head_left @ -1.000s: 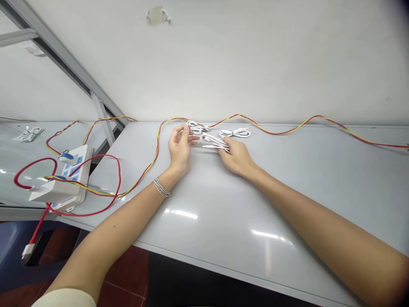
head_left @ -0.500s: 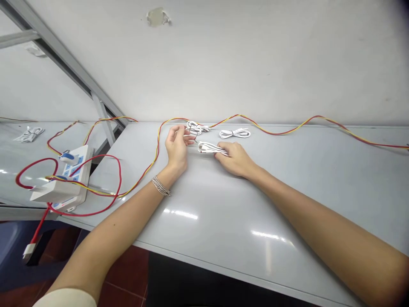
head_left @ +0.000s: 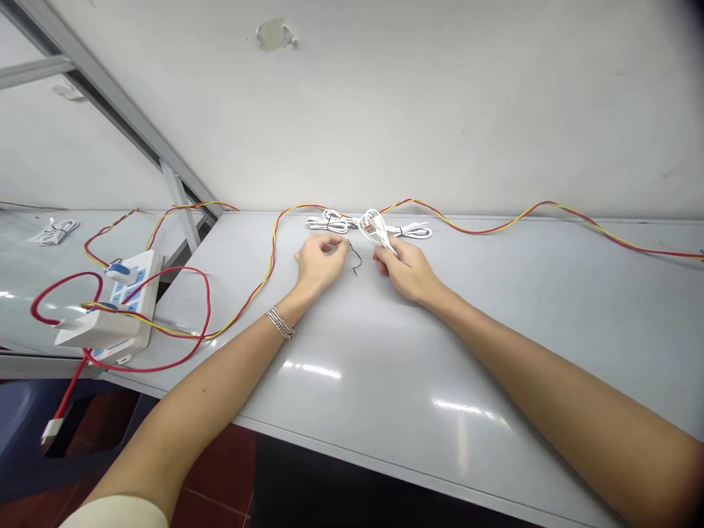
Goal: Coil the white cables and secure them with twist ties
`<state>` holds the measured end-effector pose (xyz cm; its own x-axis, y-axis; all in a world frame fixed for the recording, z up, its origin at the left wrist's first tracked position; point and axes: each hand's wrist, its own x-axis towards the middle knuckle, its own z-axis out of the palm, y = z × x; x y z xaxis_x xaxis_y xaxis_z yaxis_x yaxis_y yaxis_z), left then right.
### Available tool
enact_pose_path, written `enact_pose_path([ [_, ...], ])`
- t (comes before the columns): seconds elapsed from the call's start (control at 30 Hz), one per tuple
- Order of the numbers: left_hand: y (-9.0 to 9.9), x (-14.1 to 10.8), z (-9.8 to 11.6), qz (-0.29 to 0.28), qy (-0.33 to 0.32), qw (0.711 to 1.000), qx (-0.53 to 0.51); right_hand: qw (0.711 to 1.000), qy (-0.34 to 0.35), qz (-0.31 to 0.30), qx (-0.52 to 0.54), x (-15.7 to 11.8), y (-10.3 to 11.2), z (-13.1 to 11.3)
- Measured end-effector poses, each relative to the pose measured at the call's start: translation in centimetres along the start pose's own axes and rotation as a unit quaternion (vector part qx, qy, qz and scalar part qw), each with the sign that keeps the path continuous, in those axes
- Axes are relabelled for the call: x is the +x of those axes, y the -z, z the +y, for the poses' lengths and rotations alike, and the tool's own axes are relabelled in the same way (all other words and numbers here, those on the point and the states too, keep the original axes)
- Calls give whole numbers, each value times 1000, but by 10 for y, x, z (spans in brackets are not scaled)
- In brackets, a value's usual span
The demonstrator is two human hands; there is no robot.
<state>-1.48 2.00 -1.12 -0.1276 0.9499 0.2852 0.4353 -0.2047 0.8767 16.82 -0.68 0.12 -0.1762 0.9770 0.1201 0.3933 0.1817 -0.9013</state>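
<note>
My right hand (head_left: 405, 270) is closed round a folded white cable (head_left: 375, 229), whose loops stand up above the fingers. Between the thumb and fingertips of my left hand (head_left: 323, 262) is a thin black twist tie (head_left: 357, 259), its crooked end hanging down to the right. Just behind the left hand lie bundled white cables (head_left: 330, 222) with black ties round them. Another tied white cable (head_left: 416, 231) rests behind the right hand, partly hidden by the cable I hold.
A red and yellow twisted wire (head_left: 484, 231) snakes along the wall side of the grey table (head_left: 385, 381). On the left sits a white power strip (head_left: 144, 293) with plugs and a looped red cable (head_left: 207, 308). Beyond it, a glass panel (head_left: 33, 293) leans in a metal frame.
The cable in my right hand has tilted upright. My left hand has moved right and nearer to me, and the black tie now hangs from its fingertips, apart from the cable.
</note>
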Motion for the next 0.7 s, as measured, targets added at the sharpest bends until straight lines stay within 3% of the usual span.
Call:
enact_pose_path([
  [0.13,2,-2,8,5,12,994,107,1000,3,4,1,-2,0,-2],
  [0.33,5,-2,11,17,38,990,136,1000,8,15,0,-3,-1,-3],
  [0.53,1,-9,17,5,-110,993,46,1000,21,17,-3,-4,-2,-4],
  [0.7,0,-19,24,-27,-167,986,-13,999,27,20,-28,-3,-2,-4],
])
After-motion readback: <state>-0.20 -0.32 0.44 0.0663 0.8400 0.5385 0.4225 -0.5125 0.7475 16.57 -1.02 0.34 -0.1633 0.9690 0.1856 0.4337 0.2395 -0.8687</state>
